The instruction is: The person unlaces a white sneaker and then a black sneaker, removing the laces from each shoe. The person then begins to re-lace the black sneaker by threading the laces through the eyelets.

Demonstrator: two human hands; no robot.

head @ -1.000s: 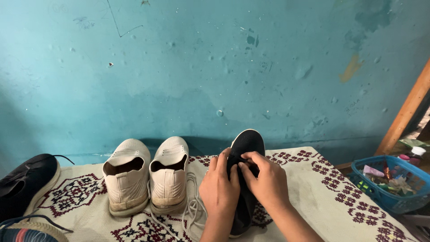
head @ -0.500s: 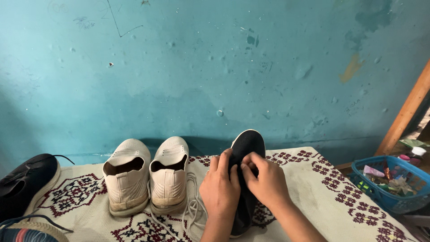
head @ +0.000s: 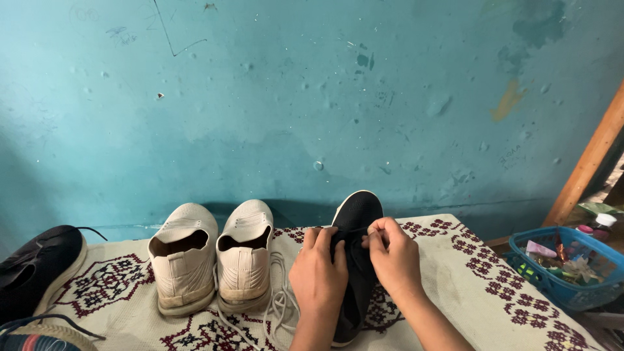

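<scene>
A black knit shoe (head: 356,214) with a white sole rim lies toe-away on the patterned cloth (head: 468,273). My left hand (head: 317,276) grips the shoe's left side near the lace area. My right hand (head: 394,259) is on its right side, with fingertips pinched on the black lace at the shoe's top. My hands hide the shoe's middle. A pair of cream knit shoes (head: 211,253) stands just to the left, heels toward me, with loose pale laces (head: 279,302) lying beside my left wrist.
Another black shoe (head: 36,266) lies at the left edge, and a dark lace and a striped item (head: 32,338) sit at the bottom left. A blue basket (head: 569,266) of small items stands at the right, beside a slanted wooden post (head: 588,162). A teal wall (head: 312,97) rises behind.
My right hand has shifted slightly right and up, its fingers pulling at the lace. My left hand and the shoe stay in place.
</scene>
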